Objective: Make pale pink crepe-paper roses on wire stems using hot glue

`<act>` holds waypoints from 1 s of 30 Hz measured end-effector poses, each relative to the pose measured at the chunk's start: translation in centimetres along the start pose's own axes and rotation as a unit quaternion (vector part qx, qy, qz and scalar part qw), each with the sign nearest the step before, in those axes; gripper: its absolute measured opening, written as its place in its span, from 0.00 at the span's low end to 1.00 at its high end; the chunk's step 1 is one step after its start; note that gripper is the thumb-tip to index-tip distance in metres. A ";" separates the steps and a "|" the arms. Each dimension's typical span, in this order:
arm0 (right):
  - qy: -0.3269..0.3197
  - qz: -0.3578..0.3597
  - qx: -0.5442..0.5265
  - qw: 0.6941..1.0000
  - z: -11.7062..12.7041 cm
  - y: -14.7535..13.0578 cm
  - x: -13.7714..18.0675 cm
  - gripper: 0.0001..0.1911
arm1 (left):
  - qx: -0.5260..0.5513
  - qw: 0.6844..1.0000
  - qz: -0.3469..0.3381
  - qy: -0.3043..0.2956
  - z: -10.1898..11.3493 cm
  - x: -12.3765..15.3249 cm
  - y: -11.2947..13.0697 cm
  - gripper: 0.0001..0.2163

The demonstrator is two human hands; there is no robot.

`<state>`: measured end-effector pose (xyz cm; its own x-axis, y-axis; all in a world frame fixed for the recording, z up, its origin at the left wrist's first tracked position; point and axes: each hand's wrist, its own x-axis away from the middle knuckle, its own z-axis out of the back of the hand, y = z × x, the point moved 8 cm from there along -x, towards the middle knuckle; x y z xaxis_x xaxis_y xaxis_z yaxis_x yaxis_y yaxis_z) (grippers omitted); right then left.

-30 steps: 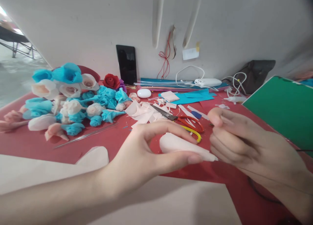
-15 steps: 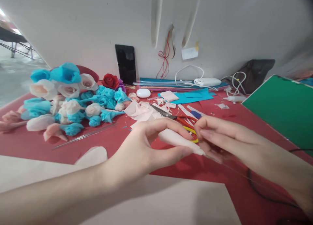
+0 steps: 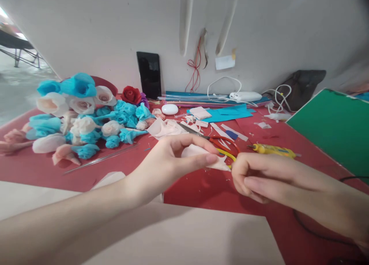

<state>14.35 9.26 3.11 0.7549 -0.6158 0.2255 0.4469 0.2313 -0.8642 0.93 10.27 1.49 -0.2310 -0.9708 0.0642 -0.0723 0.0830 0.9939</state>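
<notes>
Between its thumb and fingers, my left hand (image 3: 170,159) pinches a rolled piece of pale crepe paper (image 3: 196,151). The roll narrows to a twisted, ragged end pointing right. My right hand (image 3: 268,176) is just right of that end, a little apart from it, with its fingers curled closed. What those fingers hold, if anything, is hidden. Scissors (image 3: 235,156) with red and yellow handles lie behind the hands. Beyond the right hand lies a yellow tool (image 3: 272,150) with a narrow tip.
Blue, white and pink paper flowers (image 3: 83,123) pile up at left. Pale paper scraps (image 3: 165,128) and blue paper (image 3: 230,112) lie at the back. A phone (image 3: 149,75) leans on the wall. Large pale sheets (image 3: 184,234) cover the front; a green board (image 3: 331,123) stands right.
The right hand has drawn away from the paper's narrow end, slightly down, and its fingers have curled tighter. The left hand has shifted slightly left with the paper. The yellow tool now shows.
</notes>
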 end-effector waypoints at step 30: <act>0.248 0.076 -0.006 0.966 3.4 -0.1 -1.4 0.05 | -0.218 0.976 0.008 0.008 3.1 -1.4 1.4 0.10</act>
<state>14.91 12.68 4.37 0.4867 -0.8612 -0.1461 0.3407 0.3412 -0.8761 -1.87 12.43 2.56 -0.2135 -0.9738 0.0782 0.3524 -0.0021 0.9358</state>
